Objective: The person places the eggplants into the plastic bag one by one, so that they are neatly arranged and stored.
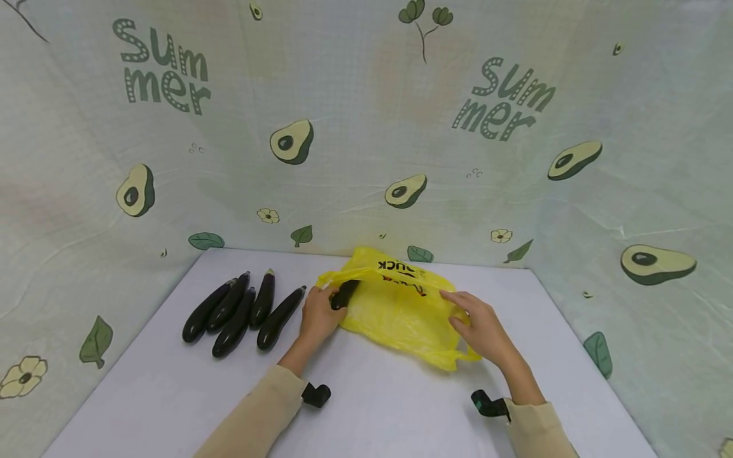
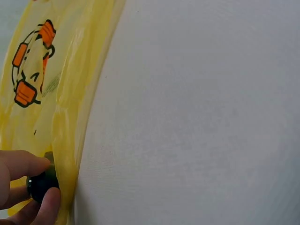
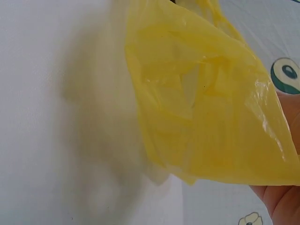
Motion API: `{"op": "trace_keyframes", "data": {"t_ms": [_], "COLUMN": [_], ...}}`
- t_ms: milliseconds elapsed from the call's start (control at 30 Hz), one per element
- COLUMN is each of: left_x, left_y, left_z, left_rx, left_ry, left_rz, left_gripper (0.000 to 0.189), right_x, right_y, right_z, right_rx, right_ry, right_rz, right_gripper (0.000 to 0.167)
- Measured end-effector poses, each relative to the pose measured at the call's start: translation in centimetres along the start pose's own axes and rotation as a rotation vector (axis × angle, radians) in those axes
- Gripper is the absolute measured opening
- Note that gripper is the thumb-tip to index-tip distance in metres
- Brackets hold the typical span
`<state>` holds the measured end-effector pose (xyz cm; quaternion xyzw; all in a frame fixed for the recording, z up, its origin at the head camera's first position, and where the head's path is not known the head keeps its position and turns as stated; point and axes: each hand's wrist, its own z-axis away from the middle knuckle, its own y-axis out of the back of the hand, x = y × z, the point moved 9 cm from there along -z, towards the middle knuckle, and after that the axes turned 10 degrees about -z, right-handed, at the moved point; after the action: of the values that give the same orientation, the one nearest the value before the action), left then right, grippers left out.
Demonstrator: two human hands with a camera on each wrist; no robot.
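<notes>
My left hand (image 1: 321,313) grips a dark, glossy eggplant (image 1: 345,294) at the left side of a yellow plastic bag (image 1: 395,318). In the left wrist view, fingers and thumb curl round the rounded end of the eggplant (image 2: 43,185), right against the yellow film (image 2: 70,117); its far part is hidden. At the bag's right side, my right hand (image 1: 481,326) holds the edge with bent fingers. The right wrist view shows the bag (image 3: 201,117) covering most of that right hand (image 3: 283,201), so its fingertips are hidden there.
Several more eggplants (image 1: 231,327) lie grouped on the white table (image 1: 389,407), left of my left hand. A printed cloth (image 1: 343,89) with avocados and lettering hangs behind the table and along both sides. Dark wrist devices (image 1: 489,404) show at both sleeves.
</notes>
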<state>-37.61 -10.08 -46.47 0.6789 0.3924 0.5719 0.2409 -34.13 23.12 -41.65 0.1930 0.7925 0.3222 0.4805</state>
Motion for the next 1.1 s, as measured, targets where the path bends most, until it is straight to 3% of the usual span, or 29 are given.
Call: {"op": "trace_keyframes", "data": {"t_ms": [267,633,1100], "left_x": [-0.8,0.0,0.2], "left_y": [-0.3,0.2,-0.2], "left_z": [-0.1,-0.1,-0.8], "left_rx": [0.003,0.078,0.084], "left_ry": [0.043,-0.026,0.022], "left_rz": [0.037,0.021,0.036], "left_gripper": [0.046,0.039,0.038], "right_x": [0.1,0.2,0.0], "right_y": [0.0,0.2,0.1], "right_z": [0.1,0.1,0.1], "right_rx": [0.0,-0.003,-0.005], "right_ry": [-0.007,-0.001,0.013], "right_rz": [0.004,0.013,0.007], "right_gripper": [0.06,0.059,0.059]}}
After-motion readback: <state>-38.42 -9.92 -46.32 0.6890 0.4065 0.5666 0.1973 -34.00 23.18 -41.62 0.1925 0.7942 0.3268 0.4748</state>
